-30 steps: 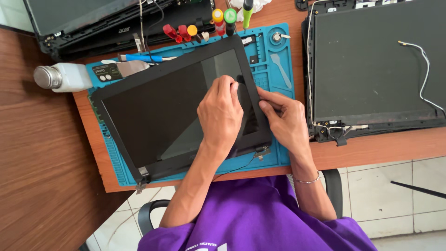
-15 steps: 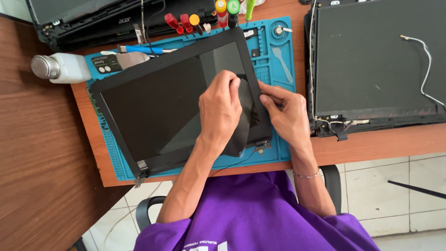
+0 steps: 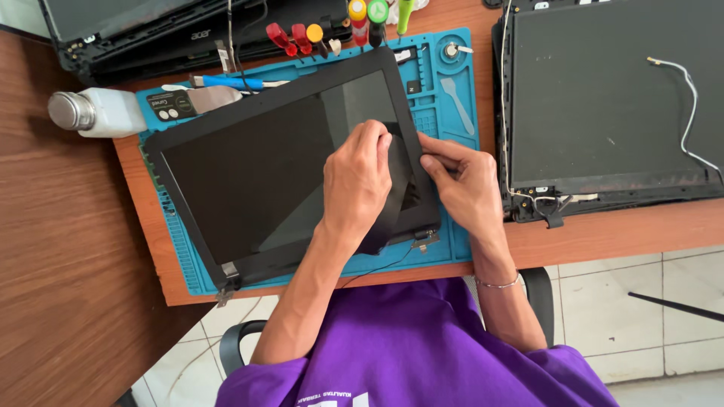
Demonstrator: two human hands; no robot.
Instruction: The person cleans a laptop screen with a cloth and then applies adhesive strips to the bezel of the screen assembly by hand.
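Note:
A black laptop screen assembly (image 3: 249,166) lies tilted on a blue work mat (image 3: 452,113). My left hand (image 3: 358,181) rests on the right part of the dark panel, its fingertips at the bezel's inner right edge. My right hand (image 3: 467,185) pinches the black bezel frame (image 3: 411,132) on the right side, fingers curled over its edge. A thin cable (image 3: 377,264) trails from the hinge corner (image 3: 426,240) near my wrists.
A white bottle with a metal cap (image 3: 98,111) lies at the left. Screwdrivers with red, yellow and green handles (image 3: 332,30) lie at the mat's top. A second laptop lid (image 3: 611,105) with loose wires lies at right, another laptop (image 3: 173,30) at top left.
Both hands have slid a little down the right bezel edge. The camera view has shifted slightly; the screen assembly stays on the mat.

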